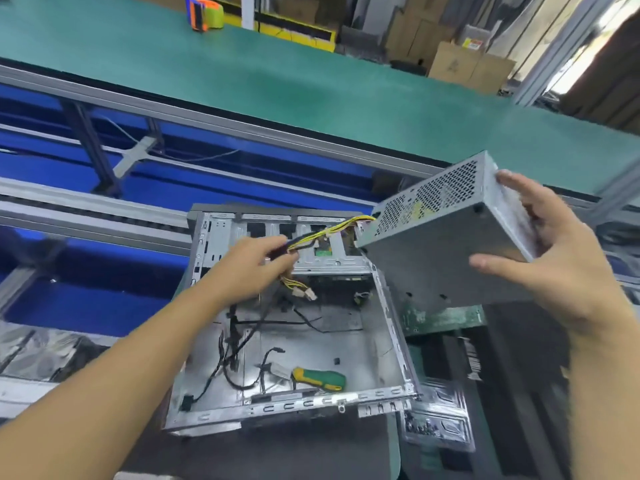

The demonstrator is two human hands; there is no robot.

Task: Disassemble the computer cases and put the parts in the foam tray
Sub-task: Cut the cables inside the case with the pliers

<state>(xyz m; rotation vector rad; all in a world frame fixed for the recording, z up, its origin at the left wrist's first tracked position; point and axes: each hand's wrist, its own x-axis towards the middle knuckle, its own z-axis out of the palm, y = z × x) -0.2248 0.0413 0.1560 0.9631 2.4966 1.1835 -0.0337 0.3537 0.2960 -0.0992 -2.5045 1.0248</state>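
Far end face of the power supply [440,244] is covered by the right hand [554,251]. A stretch of the cable bundle [325,233] is hidden inside the left hand [256,261]. The green circuit board [446,317] is partly under the power supply. Both forearms cut by bottom edge. The tape dispenser [204,12] is clipped at top edge. The box label [473,43] is too small to read. The dark objects [519,375] at right are motion-blurred, contents unclear. The silvery items [34,351] at left are blurred and cut off.
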